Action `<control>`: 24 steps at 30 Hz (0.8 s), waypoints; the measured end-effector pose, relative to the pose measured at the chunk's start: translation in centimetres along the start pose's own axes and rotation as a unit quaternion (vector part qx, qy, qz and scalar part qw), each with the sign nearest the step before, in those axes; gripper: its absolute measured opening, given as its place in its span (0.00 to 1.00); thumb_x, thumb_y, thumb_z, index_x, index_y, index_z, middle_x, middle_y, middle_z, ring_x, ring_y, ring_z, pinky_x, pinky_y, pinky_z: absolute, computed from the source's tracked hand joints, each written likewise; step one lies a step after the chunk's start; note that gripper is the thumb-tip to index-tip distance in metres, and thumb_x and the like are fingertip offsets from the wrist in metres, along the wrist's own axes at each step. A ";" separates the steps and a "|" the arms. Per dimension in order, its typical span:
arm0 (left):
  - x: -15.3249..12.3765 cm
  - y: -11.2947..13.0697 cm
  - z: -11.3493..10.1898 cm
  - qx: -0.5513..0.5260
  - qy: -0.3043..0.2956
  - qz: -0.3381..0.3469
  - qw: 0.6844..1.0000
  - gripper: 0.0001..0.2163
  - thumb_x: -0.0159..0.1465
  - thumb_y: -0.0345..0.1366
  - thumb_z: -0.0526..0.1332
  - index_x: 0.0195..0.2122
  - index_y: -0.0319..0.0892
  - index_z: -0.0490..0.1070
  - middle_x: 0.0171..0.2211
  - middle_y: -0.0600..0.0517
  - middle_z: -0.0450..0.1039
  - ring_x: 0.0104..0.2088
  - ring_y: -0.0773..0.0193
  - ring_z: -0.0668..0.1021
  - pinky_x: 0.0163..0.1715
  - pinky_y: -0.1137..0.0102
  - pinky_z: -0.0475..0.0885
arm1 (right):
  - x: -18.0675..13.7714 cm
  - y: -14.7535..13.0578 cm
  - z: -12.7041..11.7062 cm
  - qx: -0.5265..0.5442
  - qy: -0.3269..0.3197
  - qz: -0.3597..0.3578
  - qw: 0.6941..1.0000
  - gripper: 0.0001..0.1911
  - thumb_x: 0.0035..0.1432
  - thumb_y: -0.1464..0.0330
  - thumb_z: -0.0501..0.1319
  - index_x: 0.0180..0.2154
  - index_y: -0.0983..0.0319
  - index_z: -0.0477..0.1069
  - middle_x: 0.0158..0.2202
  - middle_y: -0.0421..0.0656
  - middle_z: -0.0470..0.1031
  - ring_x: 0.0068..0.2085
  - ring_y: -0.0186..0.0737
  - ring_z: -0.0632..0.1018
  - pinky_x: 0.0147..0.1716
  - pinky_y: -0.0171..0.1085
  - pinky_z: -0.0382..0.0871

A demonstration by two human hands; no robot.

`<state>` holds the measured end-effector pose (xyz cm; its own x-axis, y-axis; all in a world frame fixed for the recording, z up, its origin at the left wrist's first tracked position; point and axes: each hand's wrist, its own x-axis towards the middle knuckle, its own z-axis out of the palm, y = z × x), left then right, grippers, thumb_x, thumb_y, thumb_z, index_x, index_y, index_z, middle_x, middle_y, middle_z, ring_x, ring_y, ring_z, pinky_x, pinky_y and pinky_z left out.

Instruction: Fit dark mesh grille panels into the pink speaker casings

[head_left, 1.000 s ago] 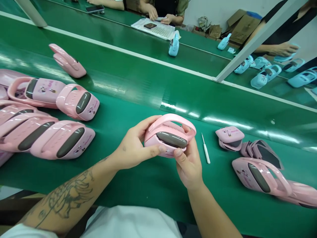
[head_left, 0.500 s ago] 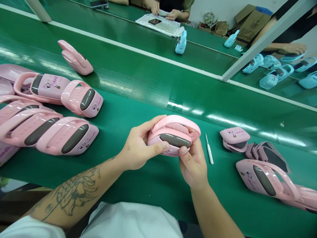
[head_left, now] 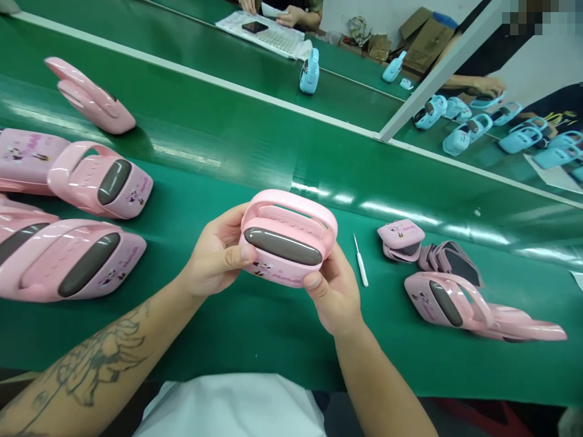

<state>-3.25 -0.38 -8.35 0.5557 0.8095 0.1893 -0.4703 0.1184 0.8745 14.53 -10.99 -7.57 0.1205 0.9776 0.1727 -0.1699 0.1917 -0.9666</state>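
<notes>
Between both hands I hold a pink plastic device (head_left: 280, 272) with a carrying handle, a dark glossy oval panel and a printed cartoon figure on its front. Its exact kind does not show. My left hand (head_left: 216, 255) is closed around its left end, thumb on the front beside the panel. My right hand (head_left: 336, 291) grips the lower right corner, thumb on the front edge and fingers behind it. The handle points up and away from me. To the right of my right hand lies a small screwdriver (head_left: 361, 267) with a white handle.
Similar pink devices (head_left: 86, 261) crowd the left side; another (head_left: 91, 97) stands tilted farther back. At right are a pink piece (head_left: 401, 233), greyish-pink parts (head_left: 450, 261) and more pink devices (head_left: 446, 300). Beyond the white rail (head_left: 200, 77), people handle blue devices (head_left: 460, 133) and papers.
My view has shifted, so the bench items sit differently in it. The pink device has turned so its dark panel and printed front face me more fully; both hands still hold it.
</notes>
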 end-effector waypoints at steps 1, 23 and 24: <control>0.0 -0.1 0.0 -0.001 -0.001 0.000 1.000 0.25 0.60 0.46 0.77 0.57 0.43 0.83 0.49 0.40 0.87 0.53 0.38 0.86 0.49 0.51 0.85 | 0.0 -0.1 -0.1 0.012 -0.001 0.004 1.000 0.33 0.67 0.48 0.71 0.67 0.52 0.71 0.66 0.48 0.78 0.66 0.56 0.79 0.65 0.56 0.78; 0.2 -1.0 0.7 0.056 0.017 0.032 0.998 0.25 0.69 0.61 0.65 0.53 0.44 0.80 0.48 0.43 0.84 0.56 0.40 0.83 0.50 0.54 0.81 | 0.1 0.4 -0.6 0.019 0.072 0.055 0.996 0.44 0.45 0.45 0.83 0.58 0.53 0.72 0.62 0.49 0.79 0.62 0.55 0.80 0.62 0.54 0.79; 0.1 -1.2 1.0 0.057 0.035 0.037 0.997 0.29 0.70 0.66 0.62 0.53 0.44 0.80 0.49 0.43 0.84 0.57 0.41 0.82 0.51 0.54 0.81 | 0.0 0.4 -0.5 0.019 0.068 0.060 0.996 0.44 0.45 0.45 0.84 0.58 0.53 0.72 0.61 0.49 0.79 0.61 0.54 0.81 0.62 0.54 0.79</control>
<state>-1.92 -0.98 -8.97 0.4713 0.8521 0.2278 -0.4261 -0.0062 0.9047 14.95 -10.94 -8.08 0.2275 0.9734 0.0260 -0.2287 0.0794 -0.9703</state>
